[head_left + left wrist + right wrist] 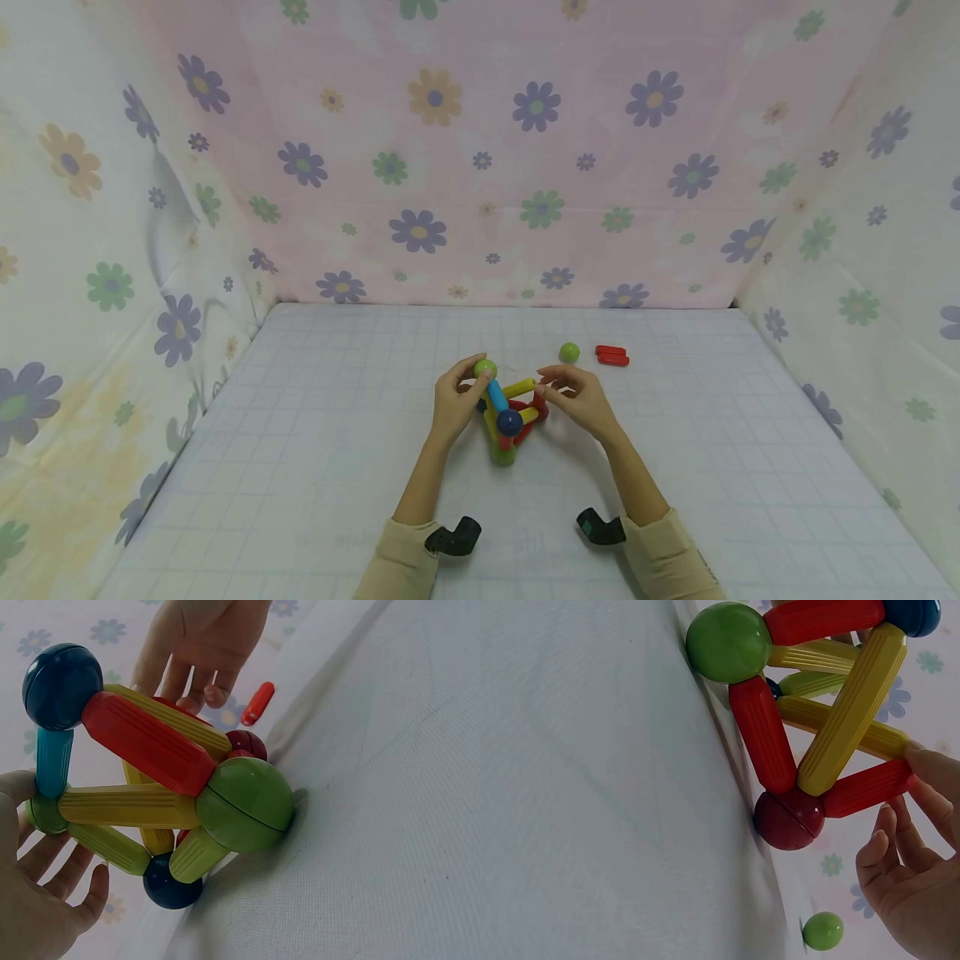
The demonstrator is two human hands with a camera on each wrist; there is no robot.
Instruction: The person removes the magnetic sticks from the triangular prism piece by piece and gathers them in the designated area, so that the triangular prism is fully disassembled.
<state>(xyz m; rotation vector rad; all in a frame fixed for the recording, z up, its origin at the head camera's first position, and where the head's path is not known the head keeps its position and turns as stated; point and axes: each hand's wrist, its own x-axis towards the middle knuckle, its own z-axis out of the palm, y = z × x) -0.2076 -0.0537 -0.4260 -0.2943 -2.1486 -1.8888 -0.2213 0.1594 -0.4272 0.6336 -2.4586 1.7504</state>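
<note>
A frame of coloured magnetic sticks and balls stands on the table between both hands. My left hand (452, 404) grips the light green ball (485, 367) at its upper left, where a blue stick (54, 761) and a yellow stick (135, 807) meet. A dark blue ball (510, 422) tops the near side. On the right, my right hand (915, 877) pinches the free end of a red stick (866, 789) beside the tip of a yellow stick (889, 740). That red stick rises from a dark red ball (789, 819). A larger green ball (251, 804) forms the near bottom corner.
Behind the right hand lie a loose green ball (569, 352) and two red sticks (612, 356). Floral cloth walls (480, 183) enclose the back and sides of the white table (315, 467). Dark wrist devices (453, 537) sit at the sleeves.
</note>
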